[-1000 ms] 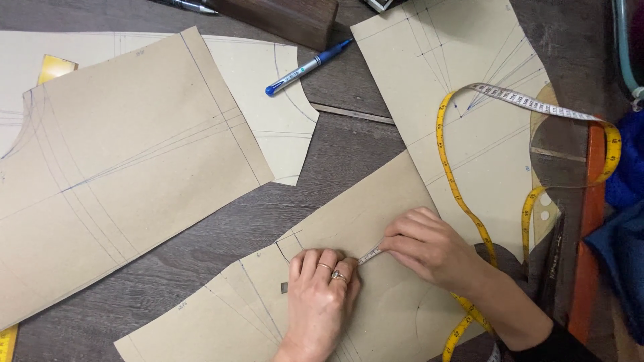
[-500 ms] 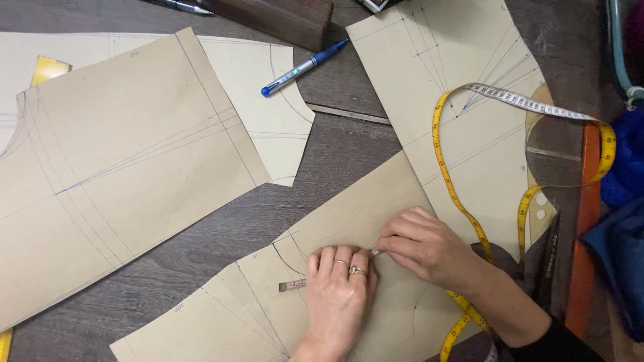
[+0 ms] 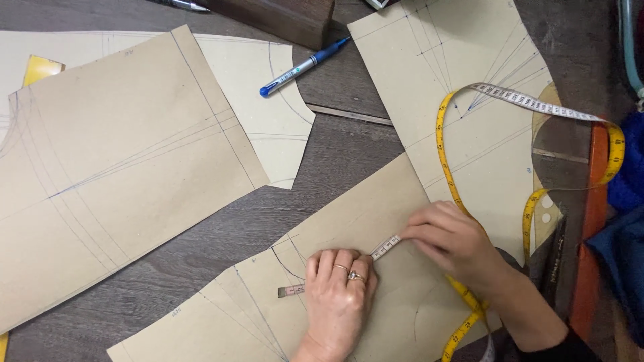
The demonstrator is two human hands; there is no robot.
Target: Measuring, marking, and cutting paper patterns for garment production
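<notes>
Surface: dark wood table (image 3: 322,174), largely covered by tan paper pattern pieces.
Work piece: near pattern (image 3: 376,228) lies at the bottom centre, with a pencilled curve at its upper left.
Tape: yellow-and-white measuring tape (image 3: 386,248) is stretched across the near pattern; its free end shows left of the left hand, and the slack loops away to the upper right over the far pattern (image 3: 463,60).
Left hand: left hand (image 3: 339,295) lies flat, fingers pressing the tape down onto the paper.
Right hand: right hand (image 3: 449,238) is closed in a pinch on the tape, just right of the left hand.
Key relation: the taut span runs low-left to high-right between the two hands, which are nearly touching; both hands are on it.
Other items: blue pen (image 3: 305,66) lies well apart at the top, beside a dark wooden block (image 3: 282,17).
</notes>
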